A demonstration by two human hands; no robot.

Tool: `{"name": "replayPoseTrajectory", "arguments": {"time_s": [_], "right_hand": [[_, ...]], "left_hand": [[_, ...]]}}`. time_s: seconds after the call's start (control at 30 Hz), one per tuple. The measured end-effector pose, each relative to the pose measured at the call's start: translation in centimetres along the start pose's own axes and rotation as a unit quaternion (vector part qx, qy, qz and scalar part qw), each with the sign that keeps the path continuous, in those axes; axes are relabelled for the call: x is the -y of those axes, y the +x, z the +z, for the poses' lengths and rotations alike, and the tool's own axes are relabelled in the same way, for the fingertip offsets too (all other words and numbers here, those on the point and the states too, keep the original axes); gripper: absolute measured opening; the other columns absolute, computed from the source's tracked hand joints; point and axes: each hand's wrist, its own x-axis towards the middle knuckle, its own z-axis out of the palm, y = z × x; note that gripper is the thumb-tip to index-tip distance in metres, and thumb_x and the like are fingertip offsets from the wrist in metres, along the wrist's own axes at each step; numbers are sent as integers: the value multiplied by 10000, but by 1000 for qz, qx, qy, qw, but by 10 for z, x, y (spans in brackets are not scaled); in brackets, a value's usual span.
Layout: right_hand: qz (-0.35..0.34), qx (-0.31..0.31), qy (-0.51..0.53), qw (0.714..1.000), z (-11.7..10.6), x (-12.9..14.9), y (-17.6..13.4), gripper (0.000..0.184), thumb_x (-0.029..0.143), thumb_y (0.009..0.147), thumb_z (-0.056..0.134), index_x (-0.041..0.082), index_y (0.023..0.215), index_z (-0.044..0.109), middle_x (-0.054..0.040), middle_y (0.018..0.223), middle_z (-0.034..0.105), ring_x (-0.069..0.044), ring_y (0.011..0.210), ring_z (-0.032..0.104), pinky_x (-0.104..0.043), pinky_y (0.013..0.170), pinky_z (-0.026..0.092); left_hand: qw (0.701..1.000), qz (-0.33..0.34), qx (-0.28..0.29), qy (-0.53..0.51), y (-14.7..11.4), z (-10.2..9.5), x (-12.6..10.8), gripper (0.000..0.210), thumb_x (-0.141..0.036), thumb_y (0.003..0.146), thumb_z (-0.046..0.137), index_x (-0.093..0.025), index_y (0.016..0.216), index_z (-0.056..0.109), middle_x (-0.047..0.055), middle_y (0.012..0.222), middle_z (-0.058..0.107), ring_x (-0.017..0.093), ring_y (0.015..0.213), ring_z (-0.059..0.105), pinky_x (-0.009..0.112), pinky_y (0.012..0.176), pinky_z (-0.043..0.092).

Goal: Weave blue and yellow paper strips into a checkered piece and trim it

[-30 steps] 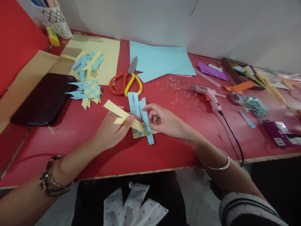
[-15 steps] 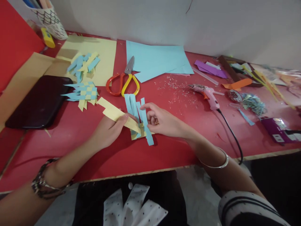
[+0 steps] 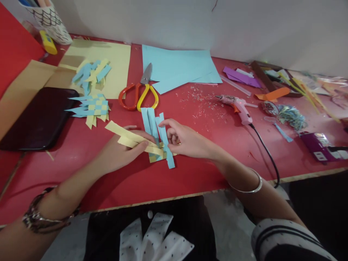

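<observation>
Between my hands lies a partly woven piece of light-blue paper strips [image 3: 147, 119] and yellow strips [image 3: 119, 131]. My left hand [image 3: 116, 156] pinches the yellow strips between thumb and fingers, and their loose ends point left, slightly fanned apart. With index finger and thumb, my right hand [image 3: 190, 140] grips the outermost blue strip [image 3: 170, 160], which slants across the weave's right side. The fingers partly cover the crossing strips, so the weave underneath is half hidden. Farther left rests another woven blue-and-yellow paper piece [image 3: 98, 107] with pointed blue ends.
Scissors [image 3: 138, 95] with red and yellow handles lie behind the weave. Blue sheets [image 3: 179, 65] and a yellow sheet [image 3: 119, 61] with cut strips are at the back. A pink glue gun [image 3: 239, 108] with its cable is on the right, a dark tablet-like slab [image 3: 38, 119] on the left.
The yellow strips have spread apart and tilted flatter as my left hand turned. My right hand stays on the blue strip. The whole view has shifted slightly.
</observation>
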Motion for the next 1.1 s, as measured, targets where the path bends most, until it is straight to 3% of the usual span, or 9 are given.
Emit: {"name": "replayPoseTrajectory", "arguments": {"time_s": [0.1,0.2,0.3,0.63,0.8,0.93,1.1], "right_hand": [[-1,0,-1,1000,0,0,0,493,39,677,473,149,1144,358,75,644,427,-85,591,448,-220,570,349],[-6,-2,5,1000,1,0,0,486,39,676,473,162,1133,363,76,648,427,-80,584,441,-214,565,349],[-9,-3,16,1000,1,-1,-1,487,33,674,476,170,1127,366,79,643,424,-76,585,442,-209,567,353],[14,1,127,992,1,-4,1,796,85,676,553,139,1348,129,67,683,482,-73,576,457,-220,566,387],[36,22,170,984,-1,-3,2,826,106,675,562,151,1358,100,58,708,515,-69,568,459,-220,564,394],[35,16,158,987,-1,-1,1,843,65,678,538,125,1376,70,52,684,511,-79,564,462,-224,556,397],[-24,25,110,993,-4,-3,-2,837,97,721,546,198,1406,75,73,644,464,-76,551,449,-210,547,398]], "left_hand": [[1000,20,14,1,-1,-3,3,272,-353,789,381,-248,765,631,-15,864,699,185,884,602,359,996,339],[999,44,26,15,0,-6,8,249,-356,796,409,-255,806,637,-7,846,692,182,841,598,305,836,440],[996,61,53,25,1,-8,13,255,-391,791,424,-268,809,646,-2,796,688,180,760,605,260,684,459],[995,63,57,49,1,-11,14,291,-419,789,423,-306,925,653,-11,866,691,193,806,609,254,704,448],[996,63,60,-4,-1,-11,10,215,-382,780,463,-292,830,652,-17,789,680,172,723,605,251,681,449],[995,39,72,-64,-3,-12,5,126,-341,757,519,-268,739,620,-25,742,660,153,671,592,232,607,440],[988,45,101,-109,-4,-13,6,123,-322,769,527,-261,837,610,-12,784,654,142,673,598,208,573,444]]}}
